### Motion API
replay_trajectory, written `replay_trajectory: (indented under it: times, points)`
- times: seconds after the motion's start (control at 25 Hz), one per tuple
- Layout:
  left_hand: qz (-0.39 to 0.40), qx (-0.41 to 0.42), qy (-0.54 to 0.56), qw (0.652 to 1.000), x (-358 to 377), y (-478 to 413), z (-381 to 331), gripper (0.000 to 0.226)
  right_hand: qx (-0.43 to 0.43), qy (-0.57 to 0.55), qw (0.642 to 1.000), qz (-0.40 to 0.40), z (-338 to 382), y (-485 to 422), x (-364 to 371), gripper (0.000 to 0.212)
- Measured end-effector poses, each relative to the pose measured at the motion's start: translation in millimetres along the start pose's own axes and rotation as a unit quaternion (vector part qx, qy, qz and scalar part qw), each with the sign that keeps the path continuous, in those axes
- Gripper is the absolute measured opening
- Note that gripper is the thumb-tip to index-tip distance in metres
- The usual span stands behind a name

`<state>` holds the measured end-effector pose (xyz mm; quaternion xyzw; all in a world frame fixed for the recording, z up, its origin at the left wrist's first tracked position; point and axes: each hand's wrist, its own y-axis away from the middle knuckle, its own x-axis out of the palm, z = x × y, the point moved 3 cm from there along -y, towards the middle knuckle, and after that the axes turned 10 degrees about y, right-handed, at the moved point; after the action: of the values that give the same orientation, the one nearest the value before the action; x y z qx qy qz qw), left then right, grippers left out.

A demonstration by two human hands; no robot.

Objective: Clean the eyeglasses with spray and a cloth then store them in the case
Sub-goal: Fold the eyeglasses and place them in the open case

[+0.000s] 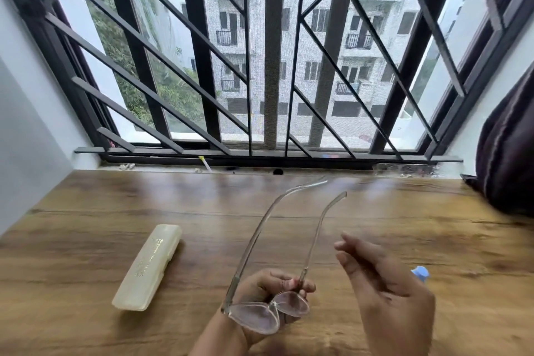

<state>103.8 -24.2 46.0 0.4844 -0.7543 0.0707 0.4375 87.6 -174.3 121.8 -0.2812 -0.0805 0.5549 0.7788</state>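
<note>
Left grip [261, 286] sitting low at centre, forearm entering from bottom edge, palm facing upward, fingers curling round eyeglasses [255, 316], pinching frame near 1 hinge. Right grip [387, 295] hovering just beside it, slightly blurred, holding nothing, fingers bending loosely, tips pointing up and left.

A room in a home, likely a flat: a wood-grain desk [86, 211] fills the lower frame beneath a black-grilled window [202, 66]. Apartment balconies [358, 40] show beyond, and a dark curtain [508, 159] hangs at right.
</note>
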Motion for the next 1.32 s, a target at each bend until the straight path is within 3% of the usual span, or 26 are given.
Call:
replay_trajectory:
  times: [0.08, 0.16, 0.24, 0.32, 0.36, 0.52, 0.56, 0.6, 0.68, 0.8, 0.92, 1.08, 1.24, 1.32]
  points:
    - [0.048, -0.024, -0.008, 0.999, 9, 4, 3, 0.042, 0.131, -0.026, 0.988, 0.084, -18, 1, 6, 0.027]
    - [0.064, -0.019, -0.002, 0.998, 10, 1, 3, 0.035, 0.208, -0.060, 0.956, 0.197, -25, 3, 16, 0.027]
    - [0.045, -0.036, 0.045, 0.997, 15, 4, 5, 0.036, 0.244, -0.108, 0.932, 0.245, -25, 5, 21, 0.008]
    - [0.043, -0.047, 0.097, 0.993, 18, 7, 10, 0.035, 0.249, -0.137, 0.922, 0.263, -26, 9, 21, 0.011]
    - [0.043, -0.051, 0.110, 0.992, 19, 9, 10, 0.035, 0.250, -0.155, 0.919, 0.263, -25, 10, 21, 0.012]
    - [-0.008, -0.048, 0.144, 0.988, 19, 9, 10, 0.026, 0.285, -0.189, 0.914, 0.219, -32, 11, 21, 0.064]
    - [-0.024, -0.040, 0.127, 0.991, 17, 8, 10, 0.010, 0.294, -0.198, 0.914, 0.198, -36, 9, 20, 0.063]
    - [-0.059, -0.016, 0.097, 0.993, 13, 10, 8, 0.011, 0.306, -0.206, 0.911, 0.183, -38, 7, 18, 0.054]
    - [-0.156, 0.073, 0.071, 0.982, -8, 19, 3, 0.033, 0.318, -0.215, 0.911, 0.151, -41, -1, 13, 0.014]
    - [-0.236, 0.224, 0.104, 0.940, -29, 51, -13, 0.020, 0.291, -0.141, 0.941, 0.098, -53, -9, 1, 0.030]
    - [-0.237, 0.312, -0.015, 0.920, -18, 78, -29, 0.058, 0.254, -0.054, 0.963, 0.072, -59, -11, -6, 0.029]
    - [-0.302, 0.335, -0.178, 0.875, 3, 79, -30, 0.025, 0.230, 0.024, 0.969, 0.085, -66, -7, -2, 0.033]
    - [-0.407, 0.355, -0.170, 0.825, -18, 70, -24, 0.021, 0.242, 0.033, 0.963, 0.112, -65, -6, 4, 0.030]
    - [-0.400, 0.338, -0.137, 0.841, -25, 64, -20, 0.020, 0.266, 0.010, 0.955, 0.131, -66, -5, 7, 0.027]
